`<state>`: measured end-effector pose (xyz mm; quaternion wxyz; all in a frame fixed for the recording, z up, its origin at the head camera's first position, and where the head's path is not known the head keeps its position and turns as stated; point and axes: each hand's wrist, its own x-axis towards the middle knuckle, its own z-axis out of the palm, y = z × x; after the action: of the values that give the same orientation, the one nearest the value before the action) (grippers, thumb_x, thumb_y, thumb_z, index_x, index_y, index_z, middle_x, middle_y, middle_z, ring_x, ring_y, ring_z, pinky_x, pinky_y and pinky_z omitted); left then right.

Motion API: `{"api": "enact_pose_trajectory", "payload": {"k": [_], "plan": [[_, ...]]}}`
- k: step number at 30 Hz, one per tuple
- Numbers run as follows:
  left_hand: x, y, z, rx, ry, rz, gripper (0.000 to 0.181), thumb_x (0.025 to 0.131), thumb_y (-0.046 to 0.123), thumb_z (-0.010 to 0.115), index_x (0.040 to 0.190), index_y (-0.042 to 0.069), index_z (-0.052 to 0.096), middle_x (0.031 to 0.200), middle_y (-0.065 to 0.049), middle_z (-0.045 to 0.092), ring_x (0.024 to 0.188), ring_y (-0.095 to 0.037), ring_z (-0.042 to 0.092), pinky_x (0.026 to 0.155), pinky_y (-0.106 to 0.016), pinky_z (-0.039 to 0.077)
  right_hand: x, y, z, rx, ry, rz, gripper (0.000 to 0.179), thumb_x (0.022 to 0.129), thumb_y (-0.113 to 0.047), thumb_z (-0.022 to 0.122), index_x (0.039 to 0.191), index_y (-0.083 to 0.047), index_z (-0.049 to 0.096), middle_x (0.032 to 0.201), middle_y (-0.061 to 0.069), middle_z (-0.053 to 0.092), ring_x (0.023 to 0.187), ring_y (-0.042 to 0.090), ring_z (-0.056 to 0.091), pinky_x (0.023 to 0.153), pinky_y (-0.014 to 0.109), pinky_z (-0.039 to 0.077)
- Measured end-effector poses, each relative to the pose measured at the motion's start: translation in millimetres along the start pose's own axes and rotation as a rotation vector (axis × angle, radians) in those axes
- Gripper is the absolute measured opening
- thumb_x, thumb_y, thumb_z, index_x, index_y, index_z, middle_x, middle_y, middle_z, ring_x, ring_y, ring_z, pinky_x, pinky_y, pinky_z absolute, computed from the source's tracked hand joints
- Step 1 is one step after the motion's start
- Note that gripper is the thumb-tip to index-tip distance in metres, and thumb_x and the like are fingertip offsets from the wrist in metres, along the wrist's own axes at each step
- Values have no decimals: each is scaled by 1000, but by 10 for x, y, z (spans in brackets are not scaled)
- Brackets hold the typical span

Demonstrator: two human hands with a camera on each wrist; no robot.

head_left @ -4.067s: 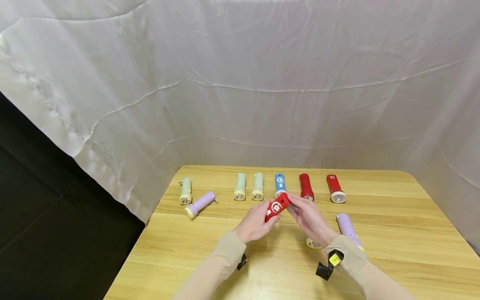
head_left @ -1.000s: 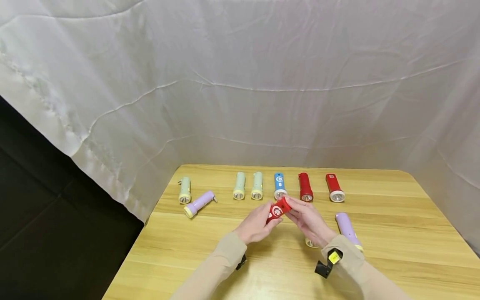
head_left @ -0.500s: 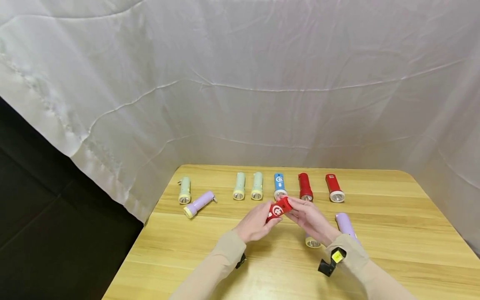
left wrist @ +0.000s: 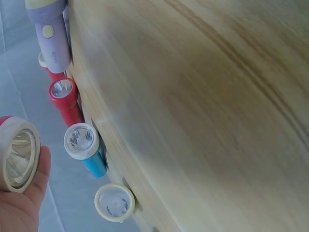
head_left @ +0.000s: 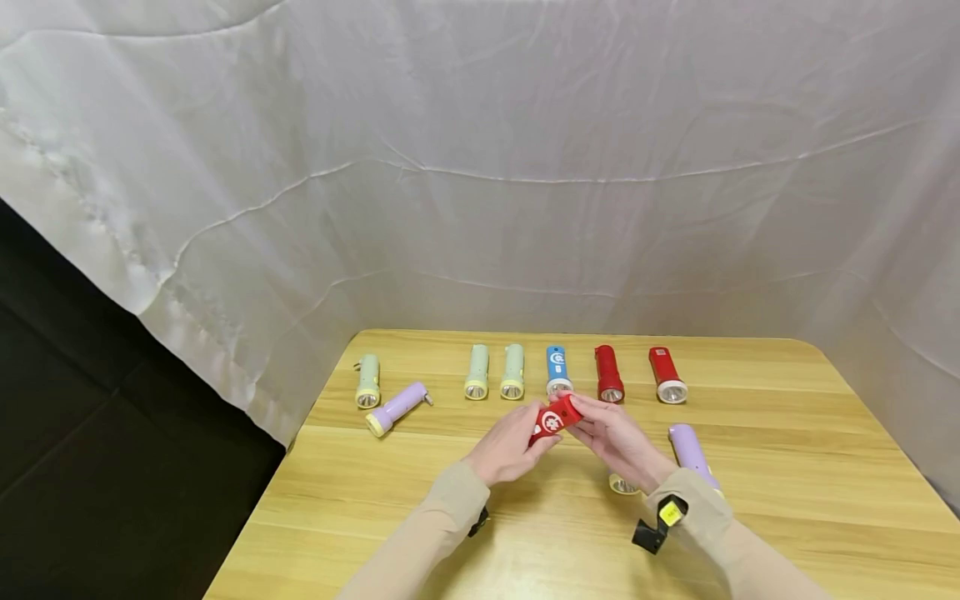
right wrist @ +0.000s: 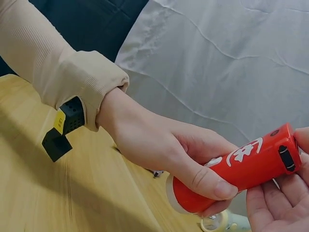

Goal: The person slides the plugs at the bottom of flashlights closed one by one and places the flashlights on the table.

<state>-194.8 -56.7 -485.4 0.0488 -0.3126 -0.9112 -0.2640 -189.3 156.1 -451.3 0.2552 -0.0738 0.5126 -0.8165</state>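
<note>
Above the table, my left hand (head_left: 506,446) grips a red flashlight (head_left: 553,419) round its body, thumb along the side. Its lens end points toward the lower left and a white emblem shows on its upper face. My right hand (head_left: 617,440) pinches the tail end with thumb and fingertips. On that end, in the right wrist view, the red flashlight (right wrist: 251,166) has a dark oblong slot, and the right hand's fingers (right wrist: 275,205) lie beneath it. The white-rimmed lens of the red flashlight (left wrist: 21,159) shows in the left wrist view.
On the wooden table (head_left: 555,550) a back row holds pale green flashlights (head_left: 477,372), a blue one (head_left: 557,369) and red ones (head_left: 608,373). Purple flashlights (head_left: 397,408) lie at left and right, one partly under the right forearm. Grey cloth (head_left: 480,233) hangs behind.
Since the oldest frame, the red flashlight's tail end has dipped slightly, with the right hand following it. Both hands keep their hold; the other flashlights stay put.
</note>
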Motion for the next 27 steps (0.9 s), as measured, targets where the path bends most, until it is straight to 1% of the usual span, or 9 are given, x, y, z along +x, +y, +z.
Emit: {"api": "enact_pose_trajectory", "payload": {"k": [8,11,13,15,18,19,21,24,27], "plan": [[0,0,7,4,-10,-4,30,102,33,58,121,11,53,101,0,64,84,-5,56,70,-13,48,9,9,27,-9,39,0,25,106,-19,52,116,-25,74,117,-11,74,113,5,66,100,19,53],[-6,-2,15,4,-16,-11,29,102,34,58,120,12,53,100,0,64,84,-5,56,70,-13,48,6,8,29,-33,52,-10,24,105,-19,54,119,-22,73,119,-10,73,112,4,67,100,19,54],[-10,-4,22,1,-21,-18,29,102,35,58,119,12,53,99,0,63,84,-5,55,69,-13,47,1,7,31,-52,64,-16,28,104,-19,56,129,-18,68,120,-8,73,111,4,67,100,19,54],[-13,-8,27,-1,-24,-23,29,102,35,58,118,12,53,98,0,63,83,-5,55,68,-14,47,1,7,30,-65,72,-18,40,103,-20,58,142,-9,57,120,-8,72,110,4,67,99,19,55],[-14,-15,34,-20,-32,-32,30,102,35,58,119,12,53,99,0,63,83,-5,56,69,-14,48,8,5,38,-74,100,-18,56,102,-19,59,148,6,40,116,-9,72,109,4,68,99,20,56],[-13,-19,36,-26,-35,-35,30,102,35,58,119,11,52,99,0,63,83,-5,56,69,-14,48,14,6,37,-78,107,-13,58,102,-18,59,149,7,37,116,-10,72,109,4,68,99,20,56],[-11,-29,38,-36,-46,-41,31,102,36,58,120,11,52,100,0,62,83,-4,56,68,-13,49,20,8,35,-93,127,-8,60,102,-18,59,150,7,34,123,-6,71,108,4,68,98,21,56],[-14,-41,36,-48,-66,-51,33,102,39,56,120,11,51,99,-1,62,81,-4,56,66,-13,48,26,17,26,-114,155,-3,61,102,-18,60,151,6,33,130,-2,67,108,4,67,99,21,56],[-20,-41,24,-67,-90,-46,33,103,39,55,120,11,49,98,-1,62,78,-4,56,63,-13,49,25,22,15,-129,177,-6,61,102,-18,60,151,6,33,127,-5,67,107,2,67,98,20,56]]}}
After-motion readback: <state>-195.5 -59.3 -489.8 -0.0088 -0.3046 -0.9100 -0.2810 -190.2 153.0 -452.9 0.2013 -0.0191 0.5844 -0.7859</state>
